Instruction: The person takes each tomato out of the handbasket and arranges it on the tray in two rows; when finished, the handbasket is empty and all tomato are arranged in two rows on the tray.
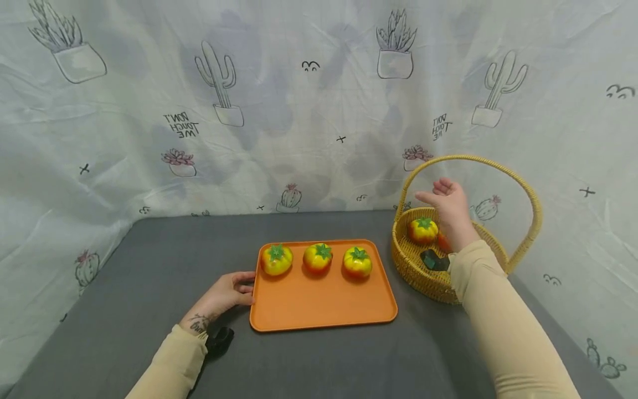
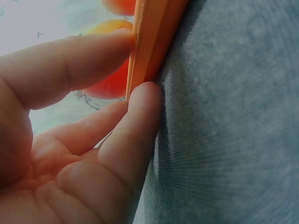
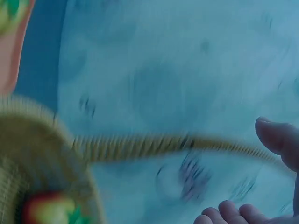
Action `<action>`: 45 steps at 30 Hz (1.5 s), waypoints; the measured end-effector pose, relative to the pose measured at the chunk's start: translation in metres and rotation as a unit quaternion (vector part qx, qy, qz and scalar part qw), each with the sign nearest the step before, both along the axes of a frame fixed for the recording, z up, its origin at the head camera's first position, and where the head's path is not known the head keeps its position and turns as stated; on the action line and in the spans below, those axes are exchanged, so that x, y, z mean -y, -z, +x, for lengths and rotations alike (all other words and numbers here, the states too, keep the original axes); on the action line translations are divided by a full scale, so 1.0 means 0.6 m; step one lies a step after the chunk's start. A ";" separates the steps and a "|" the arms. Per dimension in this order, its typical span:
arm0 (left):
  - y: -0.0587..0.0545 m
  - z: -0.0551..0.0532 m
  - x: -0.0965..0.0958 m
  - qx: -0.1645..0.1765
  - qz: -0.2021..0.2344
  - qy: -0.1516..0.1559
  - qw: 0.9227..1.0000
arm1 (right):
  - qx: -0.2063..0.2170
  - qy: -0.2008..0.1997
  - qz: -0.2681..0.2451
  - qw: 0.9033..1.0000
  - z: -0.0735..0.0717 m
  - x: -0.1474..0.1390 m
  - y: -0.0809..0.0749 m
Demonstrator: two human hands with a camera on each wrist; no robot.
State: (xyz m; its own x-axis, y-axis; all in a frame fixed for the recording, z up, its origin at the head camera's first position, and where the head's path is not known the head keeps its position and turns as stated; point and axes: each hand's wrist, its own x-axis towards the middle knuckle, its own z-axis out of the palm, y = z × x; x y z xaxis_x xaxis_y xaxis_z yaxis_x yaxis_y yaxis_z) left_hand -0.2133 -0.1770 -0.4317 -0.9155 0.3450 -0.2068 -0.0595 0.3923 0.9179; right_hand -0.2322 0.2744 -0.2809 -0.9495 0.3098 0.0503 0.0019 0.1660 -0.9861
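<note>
An orange tray (image 1: 324,310) lies on the grey table, with three yellow-red, persimmon-like fruits (image 1: 318,258) in a row along its far side. My left hand (image 1: 226,293) rests at the tray's left edge. In the left wrist view its fairly straight fingers (image 2: 145,100) touch the tray's rim and side. Over the wicker basket (image 1: 413,274), beneath the arched handle, hovers my right hand (image 1: 448,208), thumb apart and nothing held. One similar fruit (image 1: 422,230) sits inside the basket; another reddish one (image 1: 443,242) is mostly hidden behind the right wrist.
The basket's tall handle (image 1: 533,205) arches over the right forearm. A pale cloth (image 1: 319,138) printed with cacti hangs behind and beside the grey table (image 1: 149,266). Black wrist devices (image 1: 219,341) sit under both cuffs.
</note>
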 end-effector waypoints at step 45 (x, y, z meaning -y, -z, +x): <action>0.008 -0.004 0.005 -0.010 0.029 0.011 0.999 | 0.137 -0.056 0.197 0.969 -0.032 -0.039 0.042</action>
